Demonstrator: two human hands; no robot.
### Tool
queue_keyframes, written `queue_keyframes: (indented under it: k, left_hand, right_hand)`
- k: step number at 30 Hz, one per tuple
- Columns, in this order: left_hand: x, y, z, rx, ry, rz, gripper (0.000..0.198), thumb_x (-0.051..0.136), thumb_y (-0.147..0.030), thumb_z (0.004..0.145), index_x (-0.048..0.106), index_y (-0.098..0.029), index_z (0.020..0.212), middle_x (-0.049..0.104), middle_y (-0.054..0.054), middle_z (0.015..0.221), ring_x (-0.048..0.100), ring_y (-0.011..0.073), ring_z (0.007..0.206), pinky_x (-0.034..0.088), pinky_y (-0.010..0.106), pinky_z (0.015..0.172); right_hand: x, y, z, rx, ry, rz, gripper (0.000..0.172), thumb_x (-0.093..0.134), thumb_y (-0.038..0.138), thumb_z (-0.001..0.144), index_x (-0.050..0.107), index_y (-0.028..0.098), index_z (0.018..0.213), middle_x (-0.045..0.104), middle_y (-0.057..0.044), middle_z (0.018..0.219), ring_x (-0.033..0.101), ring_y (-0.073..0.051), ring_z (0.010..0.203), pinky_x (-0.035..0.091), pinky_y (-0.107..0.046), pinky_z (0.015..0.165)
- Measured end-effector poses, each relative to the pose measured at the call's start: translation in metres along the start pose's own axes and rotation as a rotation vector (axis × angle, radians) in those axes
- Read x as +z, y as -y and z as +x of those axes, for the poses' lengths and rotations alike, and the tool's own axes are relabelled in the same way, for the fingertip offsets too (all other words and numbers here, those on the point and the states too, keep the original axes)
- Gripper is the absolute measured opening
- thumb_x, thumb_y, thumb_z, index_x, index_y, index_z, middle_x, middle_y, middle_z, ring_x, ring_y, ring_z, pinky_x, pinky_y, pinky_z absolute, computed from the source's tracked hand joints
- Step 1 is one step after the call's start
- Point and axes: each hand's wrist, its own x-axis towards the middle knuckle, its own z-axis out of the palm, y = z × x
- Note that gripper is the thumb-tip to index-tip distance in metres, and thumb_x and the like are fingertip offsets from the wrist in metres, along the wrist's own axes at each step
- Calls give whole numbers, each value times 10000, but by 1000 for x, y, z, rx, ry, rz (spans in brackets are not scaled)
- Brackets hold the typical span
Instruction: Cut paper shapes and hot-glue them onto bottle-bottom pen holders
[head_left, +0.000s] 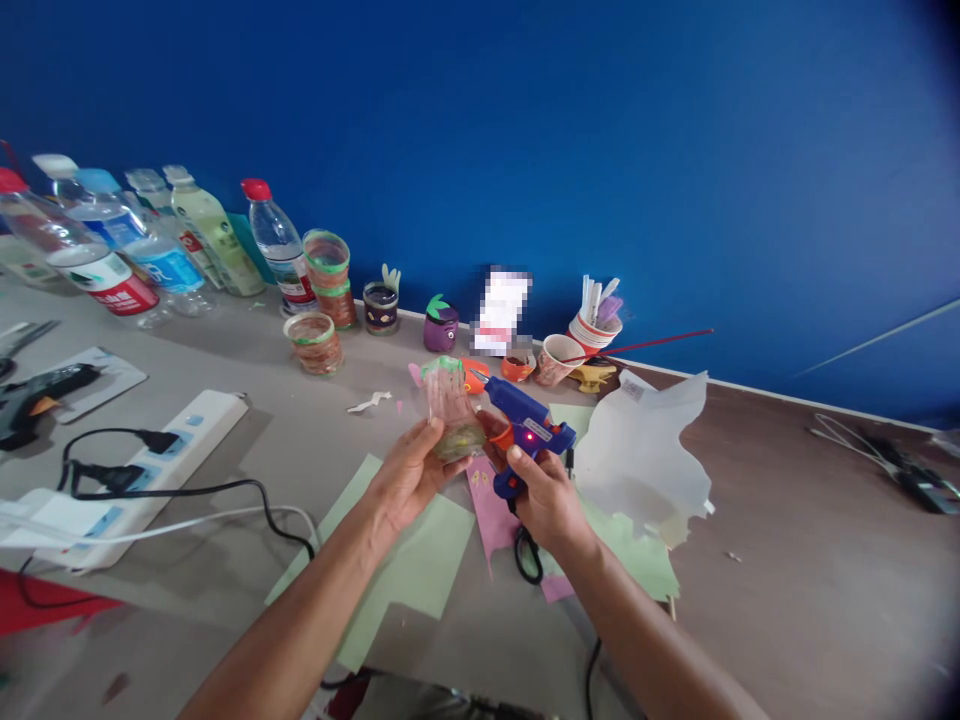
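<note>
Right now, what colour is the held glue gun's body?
Blue; the glue gun in the right hand shows best in the head view, the only one.

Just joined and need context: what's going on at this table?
A person holds a clear container with a green rim in the left hand and a blue glue gun in the right hand. The gun's red light is lit and its nozzle is by the container's upper part; I can't tell if they touch. Green paper lies below the hands, and a power strip sits to the left.
</note>
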Motion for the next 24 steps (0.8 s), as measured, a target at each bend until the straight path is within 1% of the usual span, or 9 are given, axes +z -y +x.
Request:
queue_keyframes:
  k: [2,5,9,11,13,16,18,22,24]
  left_hand:
    - [2,1,-2,-18,42,21,409,768,-433,694,677,-156,981,701,116,1069,658,219,921,529,333,774]
    - [5,3,-4,26,81,75,393,777,-403,693,673,-171,993,702,99,1078,655,206,950,507,307,812]
    - [6,6,-1,194,117,235,514,750,-420,720,614,-172,1150,674,110,1158,611,261,1097,449,375,950]
    - [3,7,2,292,77,366,548,731,-455,727,595,-164,1171,664,118,1175,586,285,1136,432,392,967]
    - [-2,7,5,375,-16,533,553,710,-491,729,595,-156,1154,662,122,1163,577,299,1136,434,392,951]
    - [-8,4,7,425,-156,760,556,693,-529,715,615,-151,1115,676,112,1089,591,310,1084,443,402,914]
    - [-9,3,7,442,-188,830,523,669,-528,731,623,-166,1105,676,96,1074,594,307,1073,445,409,908]
    - [-3,1,3,450,-211,821,451,643,-492,767,612,-185,1096,661,85,1110,556,302,1148,412,431,964]
    - [2,1,1,418,-223,755,448,642,-481,772,598,-188,1108,652,84,1141,541,289,1176,402,418,984]
  right_hand:
    - [-1,-1,0,-17,-19,50,545,600,632,761,625,231,1129,681,-59,774,615,-210,656,463,-309,525]
    - [-2,-3,0,-17,-43,72,517,631,599,756,642,227,1114,694,-63,778,639,-227,696,498,-328,560]
    - [-4,-6,0,-101,-63,105,406,633,515,799,668,221,1076,718,-82,921,668,-245,877,537,-368,758]
    - [-7,-7,-1,-166,-49,162,340,623,470,827,682,214,1042,711,-91,1017,664,-245,959,514,-386,868]
    - [-10,-7,-3,-204,-31,200,289,614,432,848,691,207,1012,705,-95,1060,662,-242,985,494,-395,916]
    - [-16,-4,-9,-229,-37,148,240,604,392,868,689,200,985,706,-88,1028,670,-223,905,505,-376,866]
    - [-18,-1,-15,-248,-51,75,218,599,377,874,679,189,952,699,-74,950,652,-192,811,503,-334,793]
    - [-19,2,-23,-260,-47,33,218,584,371,885,633,175,966,593,1,691,528,-125,601,440,-264,607]
    - [-19,1,-24,-257,-41,40,232,567,377,894,617,171,988,529,28,634,473,-110,550,411,-255,564]
